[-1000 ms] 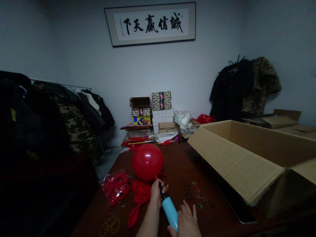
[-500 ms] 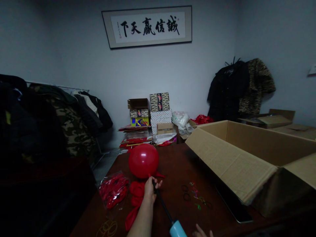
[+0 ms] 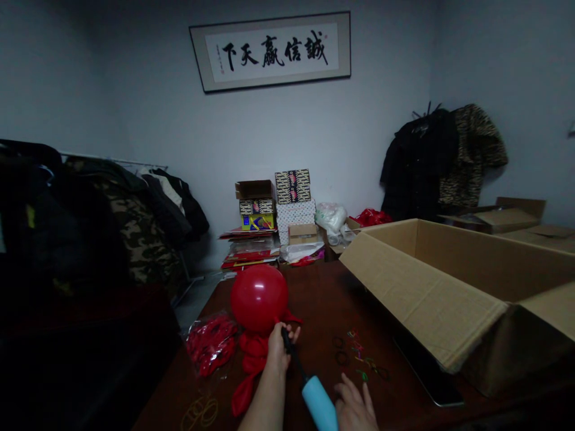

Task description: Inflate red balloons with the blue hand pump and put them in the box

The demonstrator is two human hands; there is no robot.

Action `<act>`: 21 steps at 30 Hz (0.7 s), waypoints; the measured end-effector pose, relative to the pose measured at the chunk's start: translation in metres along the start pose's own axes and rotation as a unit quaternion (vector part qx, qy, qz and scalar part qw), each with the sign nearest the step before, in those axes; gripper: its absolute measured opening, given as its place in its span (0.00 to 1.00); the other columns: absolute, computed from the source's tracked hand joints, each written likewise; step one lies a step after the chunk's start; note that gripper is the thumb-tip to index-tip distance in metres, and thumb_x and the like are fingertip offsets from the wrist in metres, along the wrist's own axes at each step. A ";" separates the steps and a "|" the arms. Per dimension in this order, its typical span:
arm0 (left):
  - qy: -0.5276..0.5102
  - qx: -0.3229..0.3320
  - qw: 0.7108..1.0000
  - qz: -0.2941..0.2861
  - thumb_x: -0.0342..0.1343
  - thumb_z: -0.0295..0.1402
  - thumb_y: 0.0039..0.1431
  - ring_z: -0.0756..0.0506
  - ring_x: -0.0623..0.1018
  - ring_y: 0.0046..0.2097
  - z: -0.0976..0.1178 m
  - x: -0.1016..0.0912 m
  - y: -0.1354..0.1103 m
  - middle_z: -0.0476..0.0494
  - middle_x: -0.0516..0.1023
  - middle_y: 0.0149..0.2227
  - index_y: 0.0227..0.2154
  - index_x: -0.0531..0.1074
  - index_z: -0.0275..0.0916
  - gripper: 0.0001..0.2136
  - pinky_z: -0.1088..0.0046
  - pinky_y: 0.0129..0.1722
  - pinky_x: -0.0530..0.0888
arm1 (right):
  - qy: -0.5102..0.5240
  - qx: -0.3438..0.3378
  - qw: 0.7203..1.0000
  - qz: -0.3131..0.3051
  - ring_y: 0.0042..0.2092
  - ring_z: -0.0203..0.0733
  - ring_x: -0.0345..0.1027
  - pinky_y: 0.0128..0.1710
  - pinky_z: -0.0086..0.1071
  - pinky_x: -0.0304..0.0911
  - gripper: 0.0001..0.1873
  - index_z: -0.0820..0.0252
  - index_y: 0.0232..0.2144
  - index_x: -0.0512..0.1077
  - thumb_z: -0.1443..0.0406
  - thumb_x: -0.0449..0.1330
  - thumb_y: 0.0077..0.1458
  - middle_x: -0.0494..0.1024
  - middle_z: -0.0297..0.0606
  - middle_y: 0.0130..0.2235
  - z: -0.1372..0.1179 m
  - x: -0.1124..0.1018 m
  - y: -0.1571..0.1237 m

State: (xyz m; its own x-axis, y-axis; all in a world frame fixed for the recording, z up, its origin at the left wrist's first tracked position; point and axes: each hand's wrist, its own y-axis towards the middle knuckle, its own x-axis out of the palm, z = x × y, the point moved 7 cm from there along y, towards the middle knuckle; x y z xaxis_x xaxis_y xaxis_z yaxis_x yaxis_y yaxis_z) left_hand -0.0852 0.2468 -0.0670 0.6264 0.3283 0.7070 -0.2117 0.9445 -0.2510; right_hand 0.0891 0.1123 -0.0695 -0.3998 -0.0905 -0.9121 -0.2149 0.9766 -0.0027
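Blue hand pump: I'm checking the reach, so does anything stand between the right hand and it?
Nothing visible does. The right hand sits beside the light-blue hand pump, with no object between them; the left hand holds the pump's black nozzle at the red balloon.

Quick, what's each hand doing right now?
Left hand: closed, gripping the neck of the red balloon on the black nozzle of the blue hand pump.
Right hand: open, fingers spread, holding nothing.
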 end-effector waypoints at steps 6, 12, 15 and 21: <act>0.008 -0.039 0.999 0.023 0.51 0.26 0.50 0.51 0.74 0.21 -0.017 -0.006 -0.007 0.47 0.73 0.20 0.20 0.63 0.37 0.06 0.64 0.35 0.76 | -0.005 0.007 1.000 0.019 0.62 0.55 0.42 0.60 0.52 0.25 0.27 0.66 0.40 0.70 0.53 0.54 0.41 0.64 0.48 0.54 -0.033 -0.026 0.019; 0.050 -0.084 0.995 -0.005 0.54 0.30 0.48 0.42 0.79 0.31 -0.019 -0.012 -0.013 0.39 0.78 0.30 0.21 0.63 0.37 0.06 0.64 0.30 0.74 | -0.011 0.008 1.000 0.027 0.61 0.54 0.43 0.60 0.52 0.26 0.26 0.64 0.41 0.70 0.53 0.51 0.44 0.64 0.47 0.54 -0.040 -0.016 0.033; 0.074 -0.044 0.996 0.005 0.53 0.29 0.49 0.50 0.73 0.20 -0.019 -0.017 -0.010 0.47 0.74 0.21 0.21 0.64 0.37 0.05 0.64 0.32 0.75 | -0.008 0.011 1.000 0.026 0.61 0.54 0.44 0.60 0.52 0.28 0.26 0.65 0.41 0.70 0.53 0.50 0.44 0.65 0.47 0.54 -0.038 -0.009 0.030; 0.082 -0.017 0.996 0.000 0.50 0.28 0.52 0.56 0.62 0.13 -0.033 -0.013 -0.006 0.56 0.65 0.13 0.18 0.61 0.38 0.09 0.66 0.34 0.75 | -0.009 0.029 0.999 0.011 0.61 0.54 0.45 0.60 0.54 0.29 0.26 0.66 0.40 0.71 0.52 0.52 0.45 0.66 0.48 0.53 -0.023 0.001 0.019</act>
State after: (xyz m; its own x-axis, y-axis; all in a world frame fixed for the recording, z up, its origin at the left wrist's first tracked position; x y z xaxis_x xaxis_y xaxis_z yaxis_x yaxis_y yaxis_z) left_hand -0.0671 0.2367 -0.0970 0.7413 0.3197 0.5902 -0.1876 0.9429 -0.2751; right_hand 0.0641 0.1268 -0.0606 -0.3876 -0.0653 -0.9195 -0.1532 0.9882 -0.0056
